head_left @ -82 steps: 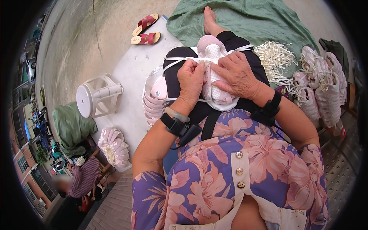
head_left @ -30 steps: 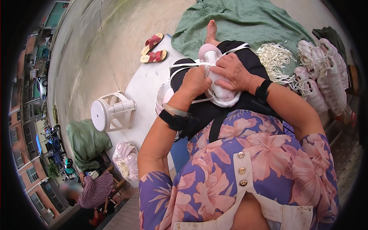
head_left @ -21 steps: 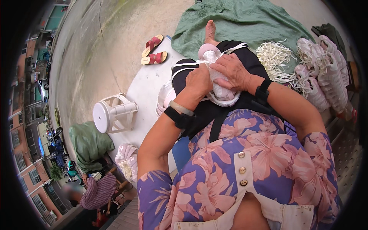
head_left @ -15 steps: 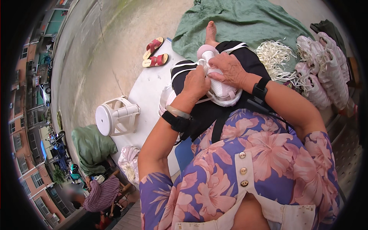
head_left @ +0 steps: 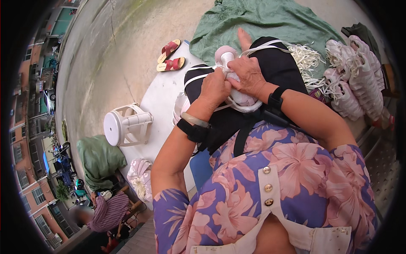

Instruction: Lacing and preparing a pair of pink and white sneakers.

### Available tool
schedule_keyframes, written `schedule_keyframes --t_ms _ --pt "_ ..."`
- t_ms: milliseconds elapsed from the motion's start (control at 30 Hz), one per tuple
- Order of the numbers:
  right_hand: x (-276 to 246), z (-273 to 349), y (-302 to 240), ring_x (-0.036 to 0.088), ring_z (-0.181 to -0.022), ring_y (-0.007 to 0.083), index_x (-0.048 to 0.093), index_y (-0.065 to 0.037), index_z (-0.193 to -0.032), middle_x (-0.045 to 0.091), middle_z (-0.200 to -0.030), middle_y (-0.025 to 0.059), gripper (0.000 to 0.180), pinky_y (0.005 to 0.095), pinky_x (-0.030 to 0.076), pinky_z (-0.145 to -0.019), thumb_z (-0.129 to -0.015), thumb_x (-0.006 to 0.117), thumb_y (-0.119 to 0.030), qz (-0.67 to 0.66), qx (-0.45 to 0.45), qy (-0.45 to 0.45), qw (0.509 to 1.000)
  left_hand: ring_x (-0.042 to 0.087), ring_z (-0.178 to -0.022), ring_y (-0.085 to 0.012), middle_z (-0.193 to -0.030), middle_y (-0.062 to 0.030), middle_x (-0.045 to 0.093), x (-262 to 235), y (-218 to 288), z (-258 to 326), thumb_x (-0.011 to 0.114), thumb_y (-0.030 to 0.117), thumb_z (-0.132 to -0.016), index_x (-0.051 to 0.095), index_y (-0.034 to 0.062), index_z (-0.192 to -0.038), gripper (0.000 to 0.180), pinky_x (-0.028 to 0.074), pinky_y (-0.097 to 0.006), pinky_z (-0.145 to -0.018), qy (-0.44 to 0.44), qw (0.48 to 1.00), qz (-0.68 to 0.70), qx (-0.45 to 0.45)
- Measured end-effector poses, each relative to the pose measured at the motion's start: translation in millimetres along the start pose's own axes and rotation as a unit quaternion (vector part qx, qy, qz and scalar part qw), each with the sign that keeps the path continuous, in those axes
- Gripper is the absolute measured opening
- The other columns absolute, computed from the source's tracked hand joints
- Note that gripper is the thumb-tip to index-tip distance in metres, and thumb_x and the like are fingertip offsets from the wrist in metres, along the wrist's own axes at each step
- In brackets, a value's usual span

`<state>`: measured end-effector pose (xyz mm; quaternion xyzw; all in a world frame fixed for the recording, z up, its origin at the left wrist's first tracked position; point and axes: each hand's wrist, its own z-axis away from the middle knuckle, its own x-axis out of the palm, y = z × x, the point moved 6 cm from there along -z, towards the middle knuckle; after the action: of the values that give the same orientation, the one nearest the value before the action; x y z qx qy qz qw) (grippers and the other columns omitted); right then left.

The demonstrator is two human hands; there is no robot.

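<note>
A white and pink sneaker (head_left: 226,54) lies on my lap, its toe pointing away from me. My left hand (head_left: 215,88) is closed at the left side of its eyelets, pinching a white shoelace (head_left: 198,78). My right hand (head_left: 248,77) is bent over the tongue and eyelets from the right, with its fingers closed at the lacing. One loose lace end loops over my left thigh and another trails across my right knee. Fingertips hide the exact eyelets. Beside my left thigh, a second pale shoe (head_left: 180,106) shows partly behind my forearm.
White laces (head_left: 305,61) are heaped on a green cloth (head_left: 270,21) at the right, beside several pale sneakers (head_left: 359,80). Red sandals (head_left: 171,64), a white stool (head_left: 127,125) and a green sack (head_left: 99,163) stand left. A person in a striped top (head_left: 111,211) sits lower left.
Both hands and the sneaker have shifted slightly left, staying close together at the lacing. My right knee has moved, and the lace over it now stretches farther right. My bare foot has shifted right.
</note>
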<state>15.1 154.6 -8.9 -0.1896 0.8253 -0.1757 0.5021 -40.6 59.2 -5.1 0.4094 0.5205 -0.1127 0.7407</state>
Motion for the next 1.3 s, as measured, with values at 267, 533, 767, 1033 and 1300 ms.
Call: schedule_keyframes --t_ms 267,533,767,1033,1300 --pt "-6 6 10 0.051 -0.089 0.0235 0.052 -0.016 -0.094 0.055 -0.087 0.0045 0.034 0.0387 0.032 -0.071 -0.065 0.066 -0.028 -0.065 0.066 0.004 0.996 0.055 -0.071 -0.0445 -0.07 -0.026 0.056 -2 13 3 0.051 0.009 -0.071 0.046 -0.0039 -0.084 0.019 0.043 -0.051 -0.067 -0.018 1.0 0.004 0.017" --pt "-10 4 5 0.05 -0.086 0.0233 0.051 -0.015 -0.092 0.054 -0.085 0.0019 0.031 0.0392 0.033 -0.068 -0.064 0.063 -0.02 -0.023 0.036 0.011 0.999 0.057 -0.066 -0.0356 -0.068 -0.0213 0.058 -8 11 7 0.051 0.006 -0.071 0.049 -0.002 -0.091 0.021 0.045 -0.043 -0.061 -0.02 0.998 0.057 0.031" --pt "-9 -1 6 0.05 -0.085 0.0232 0.051 -0.014 -0.091 0.053 -0.086 0.0017 0.03 0.0392 0.034 -0.068 -0.065 0.064 -0.019 -0.033 0.012 0.032 0.999 0.056 -0.063 -0.0148 -0.07 -0.0113 0.06 -3 -7 0 0.05 0.002 -0.07 0.054 -0.0035 -0.098 0.028 0.047 -0.029 -0.061 -0.047 0.984 0.167 0.028" --pt "-6 -7 -2 0.052 -0.081 0.0214 0.054 -0.013 -0.082 0.051 -0.079 0.0029 0.02 0.0377 0.036 -0.072 -0.068 0.065 -0.021 0.022 -0.1 0.057 0.993 0.053 -0.067 -0.0077 -0.076 -0.0026 0.062 3 -24 -18 0.05 0.002 -0.073 0.059 -0.0007 -0.091 0.021 0.046 -0.024 -0.062 -0.084 0.979 0.182 0.029" --pt "3 -14 -22 0.059 -0.067 0.0229 0.06 -0.013 -0.069 0.058 -0.065 0.0049 0.009 0.0403 0.035 -0.077 -0.074 0.053 -0.016 0.116 -0.139 -0.046 0.982 0.052 -0.065 -0.0042 -0.074 0.0002 0.061 14 -35 -1 0.056 0.009 -0.079 0.06 0.0001 -0.089 0.014 0.044 -0.02 -0.058 -0.008 0.957 0.289 -0.034"
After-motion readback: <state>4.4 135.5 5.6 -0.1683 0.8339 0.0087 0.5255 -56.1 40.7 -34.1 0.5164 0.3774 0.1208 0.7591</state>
